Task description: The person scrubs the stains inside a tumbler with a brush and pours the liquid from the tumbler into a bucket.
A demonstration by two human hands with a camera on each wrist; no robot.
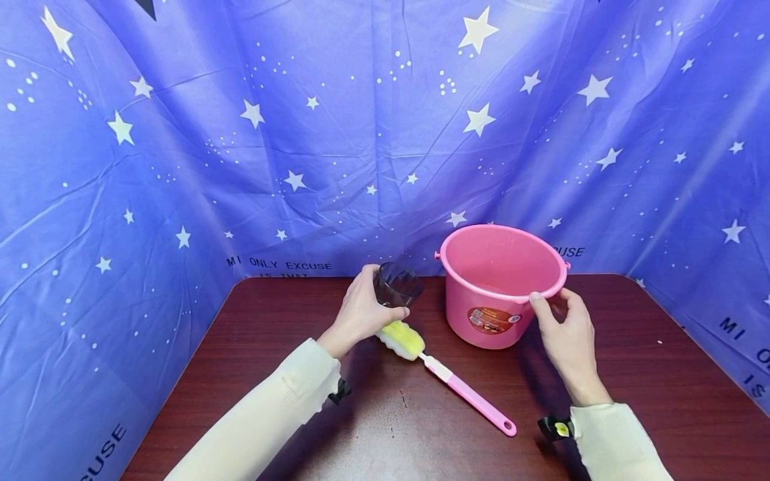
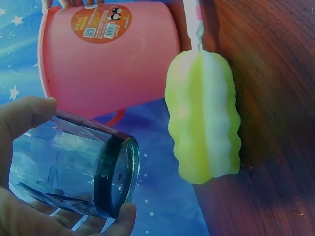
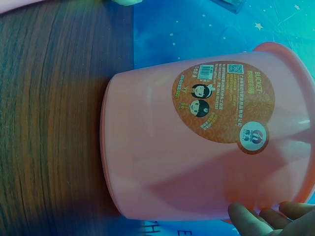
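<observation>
My left hand (image 1: 363,309) grips a dark see-through cup (image 1: 398,284), thumb on one side and fingers round the other. In the left wrist view the base of this cup (image 2: 123,172) faces the camera's right. A pink bucket (image 1: 475,307) stands upright on the table at the right. At its near right rim my right hand (image 1: 568,341) takes hold, thumb on the rim and fingers against the outer wall. Just below the left hand lies a cup brush with a yellow and white sponge head (image 1: 402,341) and a pink handle (image 1: 481,404).
The dark red wooden table (image 1: 240,374) carries these things. Blue cloth with white stars (image 1: 337,133) hangs behind and along both sides. An orange label (image 3: 224,101) is on the bucket's front. The brush handle points toward the table's near right.
</observation>
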